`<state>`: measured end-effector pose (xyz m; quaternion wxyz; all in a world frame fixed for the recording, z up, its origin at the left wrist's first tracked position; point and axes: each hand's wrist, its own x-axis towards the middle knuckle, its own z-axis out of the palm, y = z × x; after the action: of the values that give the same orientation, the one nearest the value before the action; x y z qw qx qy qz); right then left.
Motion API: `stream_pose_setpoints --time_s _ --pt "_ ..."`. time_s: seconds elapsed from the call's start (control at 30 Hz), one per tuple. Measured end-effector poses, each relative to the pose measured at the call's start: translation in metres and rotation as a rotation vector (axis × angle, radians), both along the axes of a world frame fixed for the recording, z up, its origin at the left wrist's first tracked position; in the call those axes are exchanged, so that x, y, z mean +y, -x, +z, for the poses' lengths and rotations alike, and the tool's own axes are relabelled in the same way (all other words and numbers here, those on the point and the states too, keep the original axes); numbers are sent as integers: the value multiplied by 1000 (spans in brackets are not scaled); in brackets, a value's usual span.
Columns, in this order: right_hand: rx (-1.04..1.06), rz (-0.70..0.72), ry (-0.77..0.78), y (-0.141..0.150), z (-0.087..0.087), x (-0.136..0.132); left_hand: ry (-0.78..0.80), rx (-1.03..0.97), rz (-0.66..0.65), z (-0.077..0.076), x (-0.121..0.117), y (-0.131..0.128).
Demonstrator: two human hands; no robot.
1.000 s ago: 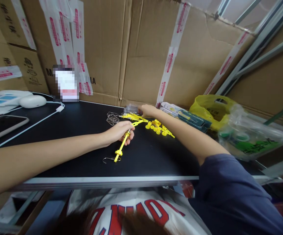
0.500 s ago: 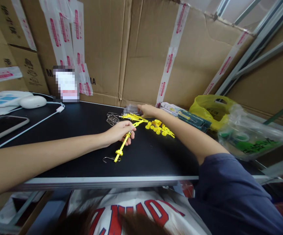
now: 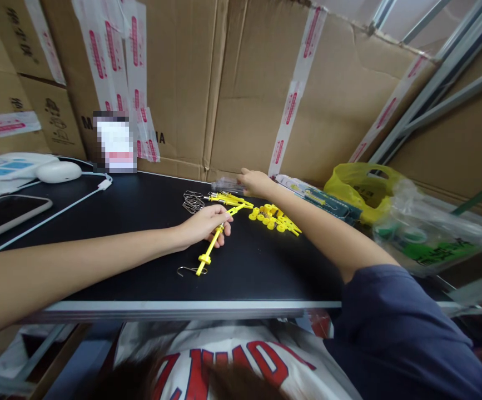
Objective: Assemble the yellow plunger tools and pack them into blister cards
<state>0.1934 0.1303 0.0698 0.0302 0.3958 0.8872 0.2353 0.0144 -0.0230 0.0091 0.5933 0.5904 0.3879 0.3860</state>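
Note:
My left hand (image 3: pixel 211 223) is closed around a yellow plastic rod (image 3: pixel 212 244) that slants down toward the table's front. A yellow collar sits low on the rod, and a bent wire hook (image 3: pixel 185 270) is at its bottom end. The upper end points toward a bunch of yellow plastic strips (image 3: pixel 229 199). Farther back, my right hand (image 3: pixel 258 183) is bent over clear plastic tubes (image 3: pixel 224 185); its fingertips are partly hidden, and what they hold is unclear. Wire hooks (image 3: pixel 193 201) lie in a pile left of the strips. Small yellow caps (image 3: pixel 269 214) are heaped to their right.
Cardboard boxes (image 3: pixel 182 83) wall off the back. On the left of the black table (image 3: pixel 266 272) lie a phone (image 3: pixel 11 214), a white cable (image 3: pixel 61 214) and a white rounded case (image 3: pixel 58 171). A yellow bag (image 3: pixel 353 183) and a clear bag (image 3: pixel 424 236) stand at the right.
My right hand has shifted slightly up and back over the clear tubes. My left hand keeps its hold on the yellow rod, and the view has moved a little.

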Motion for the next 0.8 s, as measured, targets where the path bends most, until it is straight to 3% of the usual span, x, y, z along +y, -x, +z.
stream_pose_setpoints --time_s 0.13,0.27,0.37,0.53,0.8 --pt "399 16 123 -7 8 -8 -3 4 16 -1 0 0" --pt "1070 -4 529 -12 5 -38 -9 1 26 -1 0 0" --pt "1418 34 816 -15 -5 -68 -28 5 26 -2 0 0" --pt "1671 79 952 -19 -21 -100 -37 27 20 -2 0 1" --pt "1717 194 1018 -17 -23 -109 -17 69 27 3 -5 0"
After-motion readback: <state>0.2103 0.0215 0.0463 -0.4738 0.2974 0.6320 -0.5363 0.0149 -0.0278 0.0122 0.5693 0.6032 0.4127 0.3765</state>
